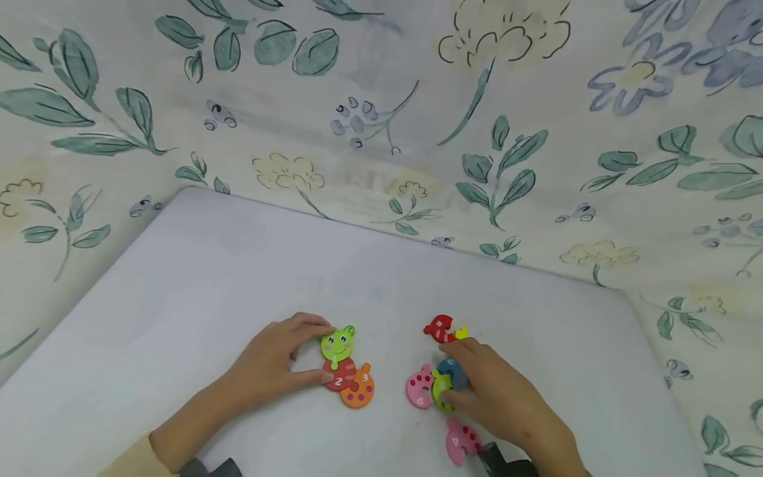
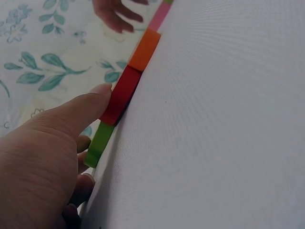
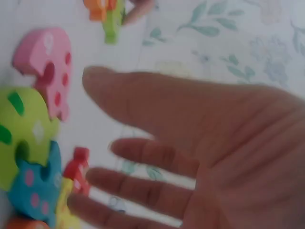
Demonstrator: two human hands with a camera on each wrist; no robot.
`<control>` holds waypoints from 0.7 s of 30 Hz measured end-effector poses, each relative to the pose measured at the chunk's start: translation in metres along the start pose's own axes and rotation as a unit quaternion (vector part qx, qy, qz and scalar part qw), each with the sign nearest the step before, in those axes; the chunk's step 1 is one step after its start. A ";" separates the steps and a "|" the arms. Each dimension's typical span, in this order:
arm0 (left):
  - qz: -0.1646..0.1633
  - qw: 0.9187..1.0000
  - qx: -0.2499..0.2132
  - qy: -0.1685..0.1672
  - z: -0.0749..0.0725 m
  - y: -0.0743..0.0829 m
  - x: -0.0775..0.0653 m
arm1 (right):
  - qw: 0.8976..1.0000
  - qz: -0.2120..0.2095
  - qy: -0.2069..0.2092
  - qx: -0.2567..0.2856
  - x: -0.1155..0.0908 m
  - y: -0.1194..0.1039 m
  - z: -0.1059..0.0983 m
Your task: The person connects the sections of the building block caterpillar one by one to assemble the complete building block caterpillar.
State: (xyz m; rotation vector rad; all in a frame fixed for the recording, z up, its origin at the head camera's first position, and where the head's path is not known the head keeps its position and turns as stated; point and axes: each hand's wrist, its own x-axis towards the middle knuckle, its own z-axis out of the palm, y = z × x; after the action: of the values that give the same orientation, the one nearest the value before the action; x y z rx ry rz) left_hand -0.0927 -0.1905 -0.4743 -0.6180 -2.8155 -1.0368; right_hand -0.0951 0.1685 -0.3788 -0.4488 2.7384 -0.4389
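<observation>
A green smiling caterpillar head (image 1: 337, 343), a red puzzle piece (image 1: 340, 375) marked 2 and an orange piece (image 1: 357, 392) marked 3 are joined, lying flat on the white table. My left hand (image 1: 271, 361) holds them by the edge, thumb against the red piece and forefinger at the green head. Over a loose cluster hovers my right hand (image 1: 497, 391), its fingers (image 3: 143, 191) extended with nothing held. Near its fingertips lie a pink spotted piece (image 1: 418, 386), a green piece (image 1: 440, 389) and a blue piece (image 1: 454, 373), partly covered by the hand in the head view.
Beyond the right hand sit a red piece (image 1: 440, 329) and a yellow piece (image 1: 461, 332). Another pink piece (image 1: 460, 440), marked 4, lies nearer the front. The white tabletop (image 1: 268, 265) ends against a floral cloth (image 1: 381, 172) at the back and sides.
</observation>
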 end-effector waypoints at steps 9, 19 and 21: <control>0.000 1.000 0.000 0.003 0.001 -0.001 0.000 | 1.000 0.016 0.000 0.002 0.010 0.019 -0.001; -0.004 1.000 -0.002 -0.006 -0.001 0.001 0.001 | 0.999 -0.007 0.028 -0.013 0.017 0.034 0.003; -0.003 1.000 -0.002 -0.004 0.000 0.001 0.001 | 0.999 -0.007 0.032 -0.020 0.018 0.035 0.005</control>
State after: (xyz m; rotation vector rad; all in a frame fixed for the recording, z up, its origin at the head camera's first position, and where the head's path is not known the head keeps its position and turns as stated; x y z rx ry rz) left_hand -0.0929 -0.1899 -0.4732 -0.6165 -2.8250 -1.0423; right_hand -0.1175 0.1922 -0.4005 -0.4728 2.8110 -0.4102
